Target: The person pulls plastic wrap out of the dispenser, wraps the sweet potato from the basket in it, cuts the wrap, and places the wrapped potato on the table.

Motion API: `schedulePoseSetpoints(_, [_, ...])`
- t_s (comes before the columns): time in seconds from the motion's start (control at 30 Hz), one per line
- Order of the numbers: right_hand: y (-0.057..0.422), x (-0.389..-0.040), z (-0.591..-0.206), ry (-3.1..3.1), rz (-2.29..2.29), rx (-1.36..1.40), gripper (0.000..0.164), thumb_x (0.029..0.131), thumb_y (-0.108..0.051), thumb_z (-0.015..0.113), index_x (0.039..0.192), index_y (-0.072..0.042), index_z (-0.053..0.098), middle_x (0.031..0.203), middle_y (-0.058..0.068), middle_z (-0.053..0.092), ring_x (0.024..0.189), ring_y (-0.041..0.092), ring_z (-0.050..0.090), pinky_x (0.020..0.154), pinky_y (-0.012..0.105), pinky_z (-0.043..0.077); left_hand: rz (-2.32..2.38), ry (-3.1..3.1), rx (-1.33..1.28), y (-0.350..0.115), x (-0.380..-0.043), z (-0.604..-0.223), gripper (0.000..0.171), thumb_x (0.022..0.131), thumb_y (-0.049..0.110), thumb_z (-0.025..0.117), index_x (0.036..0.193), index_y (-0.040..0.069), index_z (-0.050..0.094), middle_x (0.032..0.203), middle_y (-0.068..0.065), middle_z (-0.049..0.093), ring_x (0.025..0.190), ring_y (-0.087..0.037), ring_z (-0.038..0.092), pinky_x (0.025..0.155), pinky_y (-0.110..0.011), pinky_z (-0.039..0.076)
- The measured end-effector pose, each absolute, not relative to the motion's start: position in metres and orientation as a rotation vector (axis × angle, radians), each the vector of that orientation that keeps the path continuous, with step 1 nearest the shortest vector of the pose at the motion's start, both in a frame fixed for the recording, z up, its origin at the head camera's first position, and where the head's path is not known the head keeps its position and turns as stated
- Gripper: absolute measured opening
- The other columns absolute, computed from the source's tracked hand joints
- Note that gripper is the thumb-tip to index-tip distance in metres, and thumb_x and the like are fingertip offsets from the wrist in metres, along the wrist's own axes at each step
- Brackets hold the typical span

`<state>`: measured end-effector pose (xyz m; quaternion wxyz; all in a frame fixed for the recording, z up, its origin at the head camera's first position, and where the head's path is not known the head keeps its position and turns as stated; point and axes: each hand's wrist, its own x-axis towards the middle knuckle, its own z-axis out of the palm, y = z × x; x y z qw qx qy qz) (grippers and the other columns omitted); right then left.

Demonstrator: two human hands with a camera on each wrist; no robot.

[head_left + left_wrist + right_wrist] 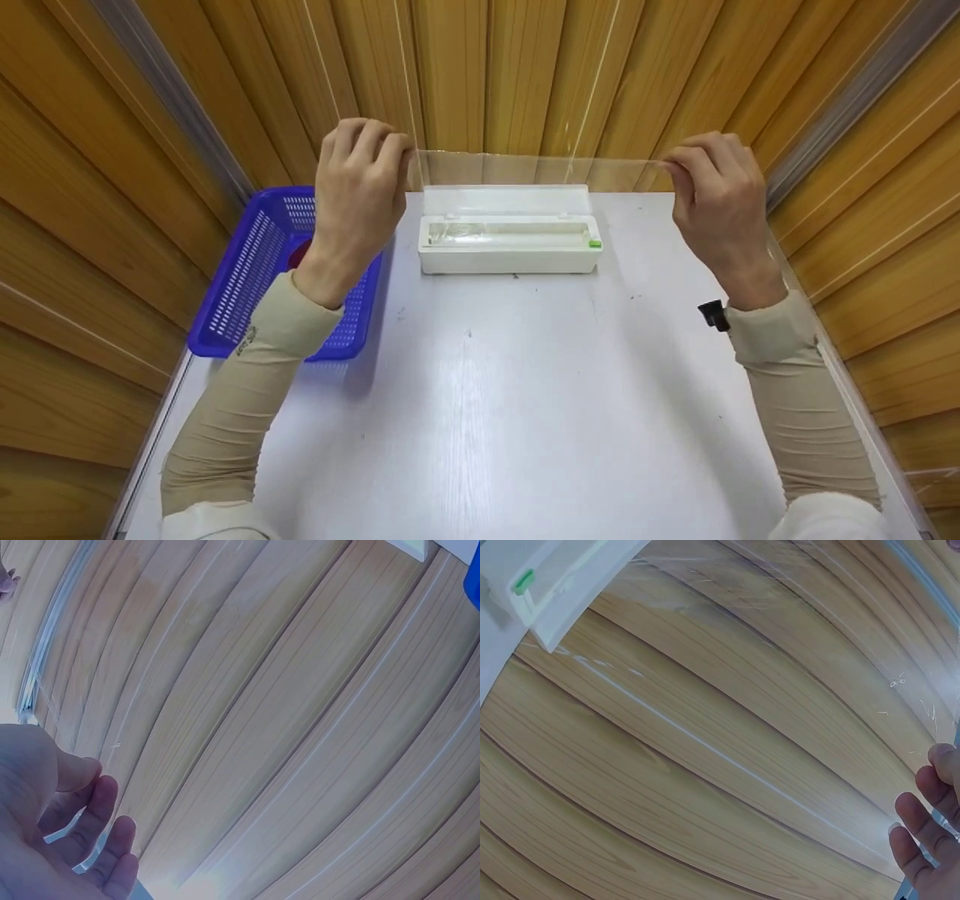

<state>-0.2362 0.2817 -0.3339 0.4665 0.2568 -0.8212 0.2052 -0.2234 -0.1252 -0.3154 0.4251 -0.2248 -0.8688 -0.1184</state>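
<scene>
A clear sheet of cling film [510,169] stretches between my two hands, raised above and behind a white film dispenser box [510,262]. My left hand [361,180] pinches the film's left end between thumb and forefinger, beside the blue basket. At the right end, my right hand [716,191] pinches the other corner, thumb against forefinger. The dispenser's lid [506,200] stands raised at the back, and a green cutter slider [595,244] sits at its front right corner. In the right wrist view, faint creases of film run from the box towards the fingertips [941,754].
A blue perforated basket [225,300] stands at the left of the white table [480,390], with a red item [298,255] inside, partly hidden by my left arm. Wood-patterned panels [517,75] enclose the table at the back and sides.
</scene>
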Motion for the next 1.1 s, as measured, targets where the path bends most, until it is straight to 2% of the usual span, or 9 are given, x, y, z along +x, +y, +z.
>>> schedulePoseSetpoints(0.13, [0.282, -0.228, -0.339, -1.991, 0.529, 0.641, 0.016, 0.101, -0.008, 0.070, 0.096, 0.007, 0.073, 0.098, 0.024, 0.070, 0.087, 0.044, 0.061, 0.075, 0.050, 0.040, -0.309, -2.137, -0.584, -0.126, -0.215, -0.320, 0.030, 0.114, 0.015, 0.048, 0.105, 0.001, 0.072, 0.109, -0.017, 0.071, 0.112, -0.039, 0.059, 0.103, -0.051, 0.048])
schedulePoseSetpoints(0.37, [0.284, -0.210, -0.352, -2.016, 0.538, 0.673, 0.009, 0.099, -0.001, 0.072, 0.098, 0.008, 0.073, 0.100, 0.025, 0.070, 0.092, 0.044, 0.063, 0.080, 0.052, 0.044, -0.321, -2.122, -0.600, -0.128, -0.199, -0.329, 0.027, 0.112, 0.015, 0.052, 0.104, 0.000, 0.073, 0.108, -0.017, 0.071, 0.111, -0.039, 0.060, 0.103, -0.052, 0.049])
schedulePoseSetpoints(0.53, [0.286, -0.196, -0.363, -2.018, 0.552, 0.684, 0.004, 0.095, 0.005, 0.074, 0.098, 0.007, 0.073, 0.100, 0.024, 0.070, 0.090, 0.043, 0.062, 0.081, 0.049, 0.044, -0.319, -2.122, -0.626, -0.127, -0.190, -0.338, 0.019, 0.109, 0.011, 0.058, 0.105, 0.001, 0.073, 0.108, -0.017, 0.072, 0.111, -0.038, 0.062, 0.102, -0.052, 0.050])
schedulePoseSetpoints(0.73, [0.289, -0.178, -0.376, -2.006, 0.564, 0.688, 0.005, 0.092, 0.009, 0.074, 0.097, 0.008, 0.073, 0.098, 0.023, 0.069, 0.088, 0.041, 0.061, 0.079, 0.044, 0.043, -0.303, -2.103, -0.710, -0.127, -0.177, -0.354, 0.010, 0.105, 0.006, 0.062, 0.104, 0.002, 0.072, 0.107, -0.016, 0.073, 0.110, -0.038, 0.064, 0.100, -0.051, 0.053])
schedulePoseSetpoints(0.9, [0.292, -0.166, -0.385, -2.013, 0.562, 0.692, 0.008, 0.090, 0.011, 0.076, 0.097, 0.008, 0.073, 0.097, 0.023, 0.070, 0.088, 0.041, 0.061, 0.078, 0.044, 0.043, -0.275, -2.136, -0.738, -0.128, -0.170, -0.361, 0.014, 0.107, 0.009, 0.061, 0.108, 0.002, 0.073, 0.108, -0.017, 0.074, 0.112, -0.038, 0.064, 0.105, -0.051, 0.053])
schedulePoseSetpoints(1.1, [0.295, -0.158, -0.394, -2.023, 0.562, 0.704, 0.010, 0.088, 0.012, 0.077, 0.096, 0.007, 0.073, 0.097, 0.023, 0.070, 0.088, 0.041, 0.062, 0.077, 0.045, 0.043, -0.309, -2.127, -0.776, -0.126, -0.165, -0.369, 0.015, 0.107, 0.008, 0.058, 0.104, 0.002, 0.072, 0.104, -0.015, 0.072, 0.112, -0.038, 0.065, 0.104, -0.052, 0.053])
